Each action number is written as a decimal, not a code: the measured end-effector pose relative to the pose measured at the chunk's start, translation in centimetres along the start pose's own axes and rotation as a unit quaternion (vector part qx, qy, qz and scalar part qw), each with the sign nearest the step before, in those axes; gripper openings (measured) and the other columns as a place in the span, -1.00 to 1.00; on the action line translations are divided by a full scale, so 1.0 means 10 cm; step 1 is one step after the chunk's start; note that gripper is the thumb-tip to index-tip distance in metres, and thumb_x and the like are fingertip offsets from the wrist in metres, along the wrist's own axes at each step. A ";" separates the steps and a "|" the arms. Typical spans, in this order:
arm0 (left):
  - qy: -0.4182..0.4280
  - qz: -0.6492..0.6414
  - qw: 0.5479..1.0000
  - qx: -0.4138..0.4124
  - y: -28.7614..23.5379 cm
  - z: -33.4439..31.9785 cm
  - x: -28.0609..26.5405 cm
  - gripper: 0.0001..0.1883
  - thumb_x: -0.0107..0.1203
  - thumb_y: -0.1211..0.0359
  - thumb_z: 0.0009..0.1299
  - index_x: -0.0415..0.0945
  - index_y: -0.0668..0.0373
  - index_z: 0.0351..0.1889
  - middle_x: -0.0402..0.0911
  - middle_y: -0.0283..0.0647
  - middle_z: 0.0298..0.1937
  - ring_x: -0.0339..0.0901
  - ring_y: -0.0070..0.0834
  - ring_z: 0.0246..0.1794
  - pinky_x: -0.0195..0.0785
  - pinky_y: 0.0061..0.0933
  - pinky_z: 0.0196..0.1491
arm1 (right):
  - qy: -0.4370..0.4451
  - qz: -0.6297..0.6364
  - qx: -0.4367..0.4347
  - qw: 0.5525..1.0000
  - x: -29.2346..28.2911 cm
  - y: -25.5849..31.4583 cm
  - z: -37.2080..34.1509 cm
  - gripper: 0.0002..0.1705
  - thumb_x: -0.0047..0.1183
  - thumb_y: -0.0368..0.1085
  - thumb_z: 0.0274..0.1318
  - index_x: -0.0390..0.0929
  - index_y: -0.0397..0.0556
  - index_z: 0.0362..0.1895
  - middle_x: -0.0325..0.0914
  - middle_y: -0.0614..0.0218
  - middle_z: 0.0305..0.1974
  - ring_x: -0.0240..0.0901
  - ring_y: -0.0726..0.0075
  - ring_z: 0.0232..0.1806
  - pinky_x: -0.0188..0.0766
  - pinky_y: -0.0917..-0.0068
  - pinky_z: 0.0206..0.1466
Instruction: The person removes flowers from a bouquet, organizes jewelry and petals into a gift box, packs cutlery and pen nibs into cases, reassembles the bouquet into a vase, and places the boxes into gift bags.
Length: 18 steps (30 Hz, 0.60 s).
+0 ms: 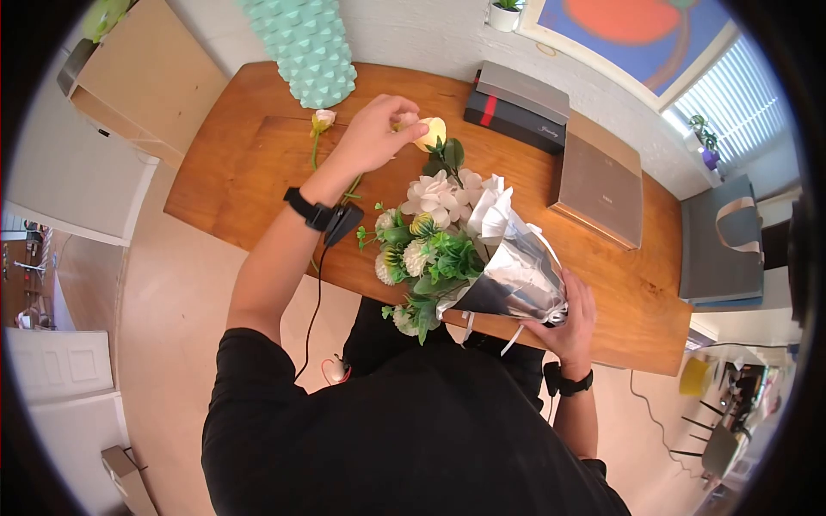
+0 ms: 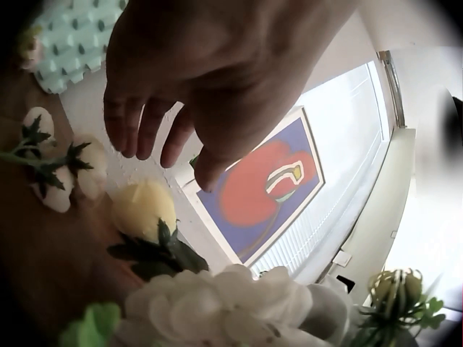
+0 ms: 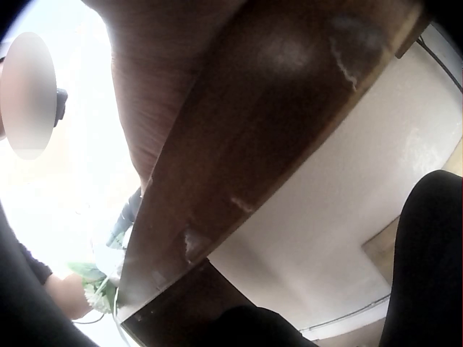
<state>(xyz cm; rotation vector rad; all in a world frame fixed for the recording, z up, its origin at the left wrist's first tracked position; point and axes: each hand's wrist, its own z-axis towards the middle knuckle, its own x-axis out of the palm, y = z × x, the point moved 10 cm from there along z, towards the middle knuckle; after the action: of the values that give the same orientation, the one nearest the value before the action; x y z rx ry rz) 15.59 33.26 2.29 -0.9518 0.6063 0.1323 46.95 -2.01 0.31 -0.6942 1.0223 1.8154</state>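
My left hand (image 1: 383, 133) hovers by a pale yellow rose (image 1: 433, 135) at the far end of the bouquet. In the left wrist view its fingers (image 2: 148, 130) hang loosely, apart from the yellow rose (image 2: 145, 210). My right hand (image 1: 572, 322) grips the gathered base of the silver wrapping (image 1: 525, 279). The bouquet lies tilted toward the left, with white hydrangea petals (image 1: 434, 198), round white blooms (image 1: 417, 258) and green leaves (image 1: 456, 258). A cut pink rose (image 1: 323, 119) lies left of my left hand. White buds (image 2: 90, 166) on a stem show beside the yellow rose.
A teal studded vase (image 1: 314, 60) stands at the back left of the wooden table (image 1: 224, 163). A black box with a red ribbon (image 1: 516, 107) and a brown box (image 1: 598, 181) sit at the back right. A grey bag (image 1: 723, 241) stands beyond the right edge.
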 end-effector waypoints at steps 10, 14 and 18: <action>0.268 -0.185 0.943 -0.067 -0.12 0.01 0.46 -0.47 0.52 0.46 0.56 0.61 0.23 0.46 0.82 -0.23 0.29 0.78 -0.59 0.10 0.64 -0.48 0.07 | 0.003 0.003 0.000 1.000 0.01 -0.02 -0.02 0.37 0.86 0.20 -0.32 0.54 -0.18 0.57 0.72 -0.08 0.33 0.67 -0.33 0.30 0.61 -0.11 0.37; 0.254 -0.143 0.955 -0.062 -0.47 -0.18 0.34 -0.56 0.58 0.43 0.51 0.67 0.23 0.28 0.86 -0.37 0.05 0.72 -0.68 -0.07 0.58 -0.51 -0.04 | 0.003 0.006 0.003 1.000 0.04 -0.03 -0.04 0.38 0.86 0.21 -0.33 0.54 -0.19 0.58 0.73 -0.08 0.33 0.68 -0.33 0.28 0.63 -0.10 0.36; 0.225 -0.127 0.966 0.006 -0.87 -0.31 0.16 -0.63 0.62 0.40 0.46 0.72 0.21 0.15 0.81 -0.42 -0.12 0.65 -0.70 -0.20 0.53 -0.52 -0.16 | -0.002 0.000 -0.003 1.000 0.02 -0.02 -0.03 0.39 0.85 0.21 -0.33 0.53 -0.19 0.58 0.73 -0.07 0.32 0.69 -0.32 0.27 0.64 -0.09 0.34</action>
<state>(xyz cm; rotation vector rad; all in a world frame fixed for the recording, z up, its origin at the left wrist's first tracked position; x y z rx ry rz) 18.74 25.49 6.43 -1.0474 0.8925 -0.3251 47.06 -2.08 -0.09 -0.6957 1.0140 1.8194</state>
